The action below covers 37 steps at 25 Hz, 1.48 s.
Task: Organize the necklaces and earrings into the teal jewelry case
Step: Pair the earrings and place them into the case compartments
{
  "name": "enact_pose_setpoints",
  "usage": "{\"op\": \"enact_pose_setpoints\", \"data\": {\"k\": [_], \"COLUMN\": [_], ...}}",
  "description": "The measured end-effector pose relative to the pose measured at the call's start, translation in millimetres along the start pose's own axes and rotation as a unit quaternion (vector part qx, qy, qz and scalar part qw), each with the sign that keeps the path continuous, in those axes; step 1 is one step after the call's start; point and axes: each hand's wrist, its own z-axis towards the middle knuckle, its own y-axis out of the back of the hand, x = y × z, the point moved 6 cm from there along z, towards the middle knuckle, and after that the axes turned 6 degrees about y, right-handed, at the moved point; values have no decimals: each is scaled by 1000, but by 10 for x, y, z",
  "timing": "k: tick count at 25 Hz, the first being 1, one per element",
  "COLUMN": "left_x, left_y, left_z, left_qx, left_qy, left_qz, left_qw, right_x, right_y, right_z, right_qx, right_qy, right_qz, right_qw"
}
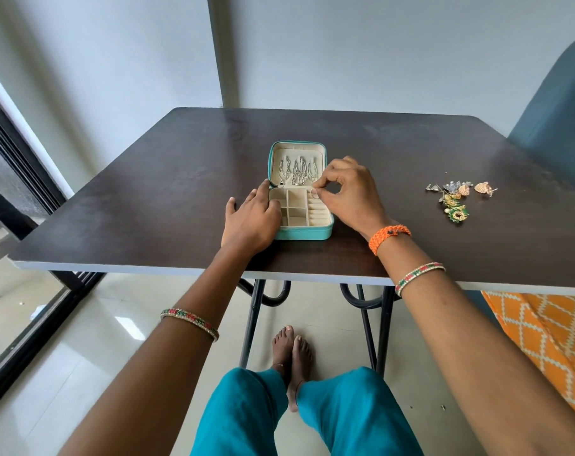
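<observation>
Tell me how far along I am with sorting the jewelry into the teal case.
Done, it seems: silver chains already hang in the open lid of the teal case. In hand: your right hand pinches a small ring-like piece over the tray's right side, while your left hand rests on the case's left edge. Left: a pile of earrings on the table, to the right; the square compartments look empty.
</observation>
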Motion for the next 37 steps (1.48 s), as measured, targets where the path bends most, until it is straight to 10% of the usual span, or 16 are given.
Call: {"op": "enact_pose_setpoints", "data": {"k": [37], "left_x": [-20], "left_y": [59], "left_z": [-21], "left_qx": [-44], "left_qy": [-9], "left_qz": [-33], "left_qw": [998], "right_x": [5], "right_y": [83], "right_z": [-139], "right_qx": [7], "right_qy": [-69], "right_qz": [-16], "right_qw": [997]}}
